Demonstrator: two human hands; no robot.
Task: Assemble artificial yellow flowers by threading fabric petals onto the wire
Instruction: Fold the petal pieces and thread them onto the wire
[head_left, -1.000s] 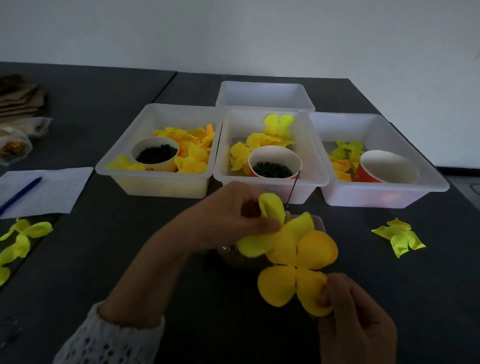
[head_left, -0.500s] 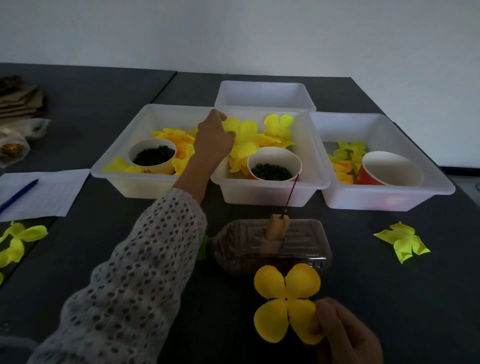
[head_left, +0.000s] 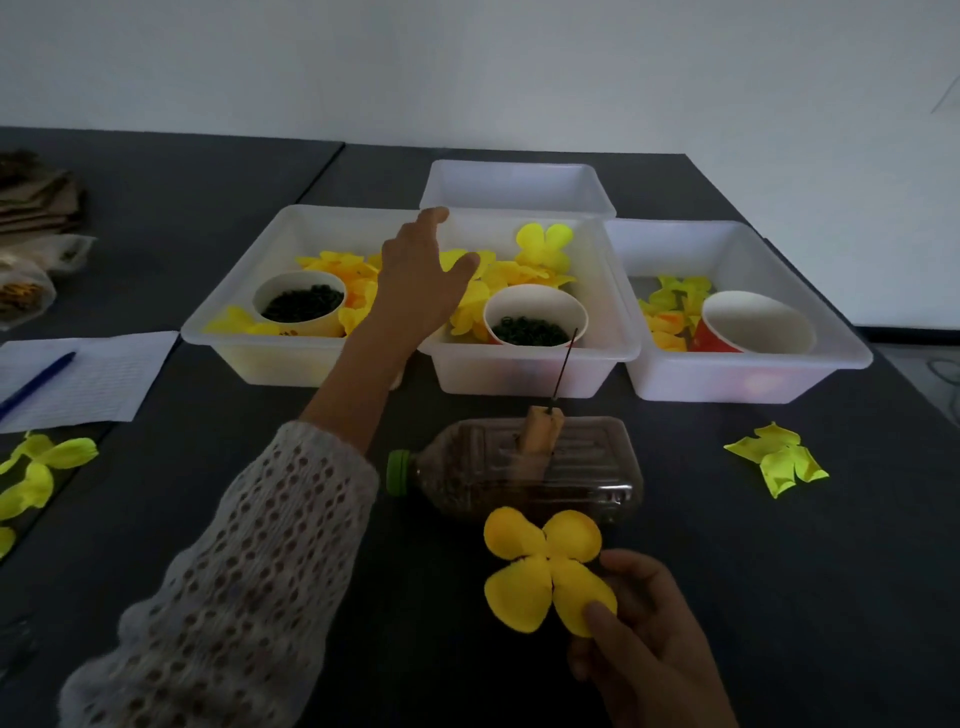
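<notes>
Here, petal (head_left: 545, 569) between right-hand fingers (head_left: 597, 616).

Left arm (head_left: 249, 571): loose white open-knit sleeve, crochet-style mesh of round holes, cuff ending just short of wrist. Left hand (head_left: 415, 275) bare. Right hand (head_left: 644, 644) bare, no sleeve in view.

A yellow four-petal flower piece (head_left: 548, 569) is pinched at its edge by the right hand (head_left: 644, 644). Just past it, a bottle (head_left: 519, 467) is laid on its side, with a thin wire (head_left: 563, 366) stuck up from it. The left hand (head_left: 421, 275) is stretched with loose fingers over the petals (head_left: 498, 278) in the middle tray (head_left: 613, 312).
</notes>
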